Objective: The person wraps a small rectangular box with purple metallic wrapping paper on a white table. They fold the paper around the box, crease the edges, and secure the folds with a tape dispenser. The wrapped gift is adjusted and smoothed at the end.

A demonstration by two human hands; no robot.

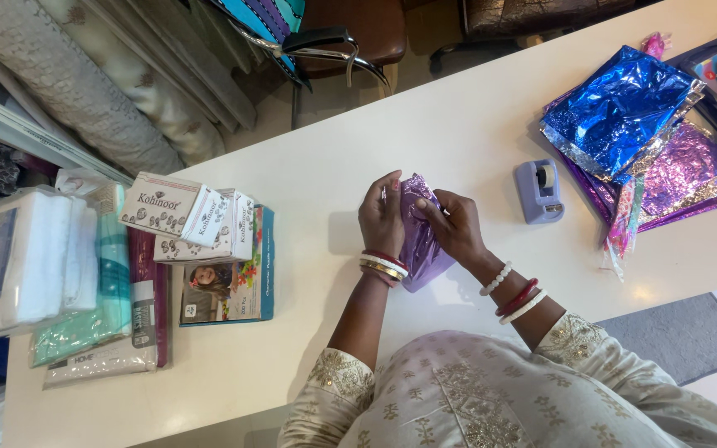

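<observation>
holding a purple foil parcel point(419, 236), apparently wrapped.

The person wears a cream tunic patterned with small gold motifs, with gold embroidery banding the sleeve ends. The left hand point(382, 217) has red, gold and white bangles at its wrist; the right hand point(456, 226) has white beads and red and white bangles.

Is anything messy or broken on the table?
Nothing looks broken or spilled. The shiny foil sheets lie in a loose, crinkled pile with corners sticking out unevenly. The small white boxes lean crookedly on each other. Both hands, left hand and right hand, hold a purple foil packet.
</observation>
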